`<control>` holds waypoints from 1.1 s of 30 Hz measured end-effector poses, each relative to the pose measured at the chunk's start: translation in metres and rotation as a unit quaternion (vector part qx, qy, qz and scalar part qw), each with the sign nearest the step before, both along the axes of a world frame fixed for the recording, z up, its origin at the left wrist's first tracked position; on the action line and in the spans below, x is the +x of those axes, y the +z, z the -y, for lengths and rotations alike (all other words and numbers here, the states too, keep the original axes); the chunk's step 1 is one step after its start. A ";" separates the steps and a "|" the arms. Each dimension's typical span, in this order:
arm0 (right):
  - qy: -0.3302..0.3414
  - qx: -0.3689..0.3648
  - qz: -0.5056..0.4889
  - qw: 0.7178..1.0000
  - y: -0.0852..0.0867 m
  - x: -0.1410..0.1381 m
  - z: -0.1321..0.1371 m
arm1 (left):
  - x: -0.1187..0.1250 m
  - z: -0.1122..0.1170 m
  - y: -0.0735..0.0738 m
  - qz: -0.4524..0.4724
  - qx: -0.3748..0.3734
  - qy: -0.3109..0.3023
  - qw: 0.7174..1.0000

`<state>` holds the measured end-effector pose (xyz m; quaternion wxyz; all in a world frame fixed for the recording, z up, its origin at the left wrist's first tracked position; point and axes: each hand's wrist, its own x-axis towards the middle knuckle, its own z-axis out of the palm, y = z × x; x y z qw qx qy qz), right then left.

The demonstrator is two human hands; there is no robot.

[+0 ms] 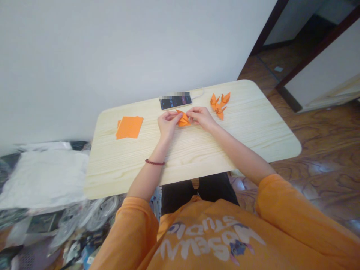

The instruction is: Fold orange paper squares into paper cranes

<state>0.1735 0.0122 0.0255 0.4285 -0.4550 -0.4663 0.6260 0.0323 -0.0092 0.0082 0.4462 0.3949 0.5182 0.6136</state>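
A partly folded piece of orange paper (pixel 183 120) lies between my two hands near the middle of the light wooden table (pixel 197 150). My left hand (pixel 168 123) pinches its left side, fingers closed on it. My right hand (pixel 201 116) grips its right side. A red bead bracelet (pixel 154 162) circles my left wrist.
A stack of flat orange sheets (pixel 129 127) lies at the left of the table. Several finished folded orange figures (pixel 220 103) sit at the back right. A dark phone (pixel 176 101) with a white cable rests by the wall. Bags and clutter (pixel 45 195) fill the floor left.
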 end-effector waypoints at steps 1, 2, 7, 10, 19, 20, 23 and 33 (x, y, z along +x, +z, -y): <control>-0.001 -0.006 -0.002 1.000 0.000 0.000 0.000 | 0.001 0.000 0.000 -0.008 0.006 -0.001 1.000; -0.002 -0.011 -0.006 1.000 0.000 0.000 0.000 | 0.001 0.001 0.001 -0.015 0.012 -0.001 1.000; 0.010 -0.030 -0.023 0.999 0.003 -0.001 0.003 | 0.002 0.001 0.000 -0.052 0.048 0.005 0.997; 0.022 -0.035 -0.028 0.999 0.004 -0.002 0.004 | 0.002 0.001 -0.002 -0.069 0.058 0.011 0.996; 0.037 -0.038 -0.017 0.998 0.005 -0.004 0.003 | 0.003 0.000 -0.003 -0.056 0.071 0.066 0.994; 0.041 -0.040 -0.015 0.998 0.004 -0.005 0.003 | 0.002 -0.001 -0.003 -0.053 0.072 0.076 0.993; 0.053 -0.036 -0.008 0.998 0.001 -0.005 0.002 | -0.001 -0.004 -0.004 -0.050 0.078 0.103 0.990; 0.069 -0.041 0.004 0.997 -0.003 -0.002 0.002 | -0.011 -0.011 -0.009 -0.039 0.064 0.145 0.987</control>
